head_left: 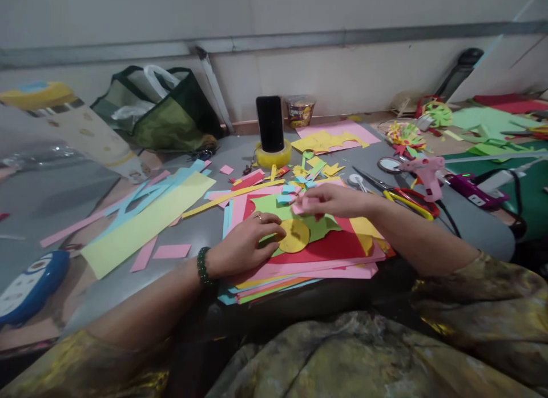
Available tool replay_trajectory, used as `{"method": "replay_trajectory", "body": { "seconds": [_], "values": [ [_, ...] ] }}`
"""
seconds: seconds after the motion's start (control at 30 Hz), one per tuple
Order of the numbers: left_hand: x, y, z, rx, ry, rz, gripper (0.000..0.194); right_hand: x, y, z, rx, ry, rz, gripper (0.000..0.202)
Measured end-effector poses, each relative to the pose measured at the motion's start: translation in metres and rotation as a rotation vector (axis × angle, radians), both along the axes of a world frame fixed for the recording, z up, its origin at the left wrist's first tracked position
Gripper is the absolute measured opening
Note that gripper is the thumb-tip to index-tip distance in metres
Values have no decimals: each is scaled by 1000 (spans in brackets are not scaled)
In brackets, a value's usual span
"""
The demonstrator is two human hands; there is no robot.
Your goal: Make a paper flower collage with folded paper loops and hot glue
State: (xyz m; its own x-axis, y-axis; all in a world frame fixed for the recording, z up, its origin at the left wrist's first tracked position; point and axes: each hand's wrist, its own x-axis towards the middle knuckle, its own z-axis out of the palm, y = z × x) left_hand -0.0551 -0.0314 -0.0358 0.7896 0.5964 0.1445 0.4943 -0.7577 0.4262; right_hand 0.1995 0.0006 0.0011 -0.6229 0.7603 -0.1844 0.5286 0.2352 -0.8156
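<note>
My left hand (246, 244), with a ring and a green bead bracelet at the wrist, rests on the paper stack, its curled fingertips at the left edge of a yellow paper disc (295, 236). Above the disc, my right hand (327, 201) pinches a small pink paper piece (305, 204). Beneath both lie a cut green sheet (321, 229) and a red sheet (338, 246) on several coloured sheets. Small blue scraps (284, 199) sit just left of my right fingertips.
Scissors (389, 189), a pink glue gun (428, 172) and a purple device (475, 191) are at the right. A phone (270, 124) stands behind on yellow tape (274, 155). Paper strips (149, 226), a tumbler (85, 129) and a green bag (171, 115) occupy the left.
</note>
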Motion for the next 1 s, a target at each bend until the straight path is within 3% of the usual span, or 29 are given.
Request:
{"method": "replay_trajectory", "body": {
  "seconds": [0.07,0.13,0.3,0.37,0.47,0.67,1.0],
  "values": [
    [-1,-1,0,-5,-13,-7,28,2,3,1,139,16,-138,35],
    [-1,-2,-1,-5,-26,-1,28,3,0,5,218,36,-174,37],
    [1,-6,-5,63,-47,9,23,-2,-25,14,172,40,83,37],
    [3,-8,-4,90,-38,-14,22,-4,-31,14,158,15,92,40],
    [5,-10,-2,111,-9,-37,22,-3,-32,7,121,17,-10,41],
    [3,-10,-4,132,-31,-50,23,-4,-41,-14,-128,185,-301,33],
    [3,-9,-6,102,-10,-60,22,-10,-49,-24,-271,197,-417,31]
  ]
}}
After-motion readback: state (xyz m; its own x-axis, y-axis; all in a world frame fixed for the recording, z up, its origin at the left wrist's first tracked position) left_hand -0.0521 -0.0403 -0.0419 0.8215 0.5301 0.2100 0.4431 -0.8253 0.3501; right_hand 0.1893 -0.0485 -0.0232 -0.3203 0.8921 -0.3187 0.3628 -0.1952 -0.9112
